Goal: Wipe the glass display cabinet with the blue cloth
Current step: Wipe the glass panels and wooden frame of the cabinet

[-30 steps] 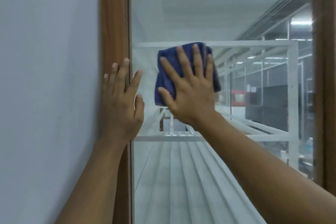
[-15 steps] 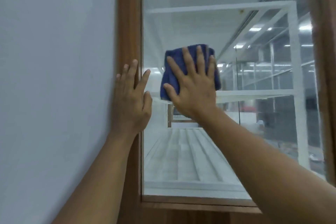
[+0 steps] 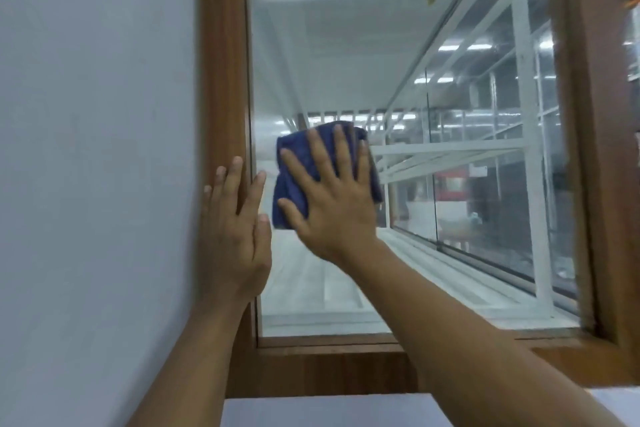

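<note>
The glass pane point(image 3: 346, 55) of the display cabinet fills the middle of the head view, set in a brown wooden frame point(image 3: 221, 80). A folded blue cloth point(image 3: 287, 191) lies flat against the lower left part of the glass. My right hand point(image 3: 332, 198) presses on it with fingers spread, covering most of it. My left hand point(image 3: 235, 236) rests flat on the frame's left upright, fingers apart, holding nothing.
A plain white wall point(image 3: 97, 149) runs along the left. Behind the glass are white metal shelf bars point(image 3: 526, 149) and a white slatted floor point(image 3: 311, 288). The frame's bottom rail point(image 3: 329, 367) and right upright point(image 3: 595, 149) bound the pane.
My right hand and the cloth have slid down the glass toward the lower part of the pane. My view has tilted, so the bottom rail now shows. My left hand stays on the frame.
</note>
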